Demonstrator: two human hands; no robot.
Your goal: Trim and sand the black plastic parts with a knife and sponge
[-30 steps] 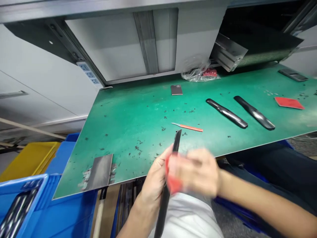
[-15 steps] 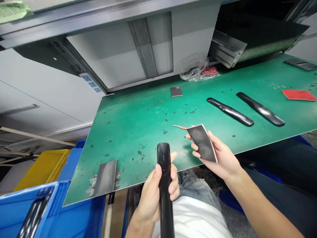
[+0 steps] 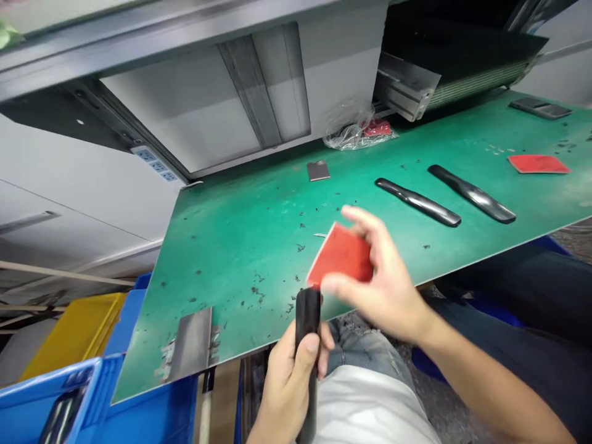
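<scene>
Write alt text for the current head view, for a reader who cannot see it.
A person's left hand grips a long black part while the right hand holds a red sheet close to the part's end. On the green worktop beyond lie two glossy black parts, a flat red piece and scattered dark bits.

Table (image 3: pixel 222 246), clocked from the left hand (image 3: pixel 284 379)

Nine o'clock: a flat piece (image 3: pixel 192 342) on the near edge; farther out, off the table, a bin (image 3: pixel 25 410). Twelve: a pad (image 3: pixel 318 170) toward the back. Just past twelve, behind the pad: a plastic bag (image 3: pixel 346 140). Between one and two: two bars (image 3: pixel 419 202) side by side, a sheet (image 3: pixel 539 164) beyond them.
</scene>
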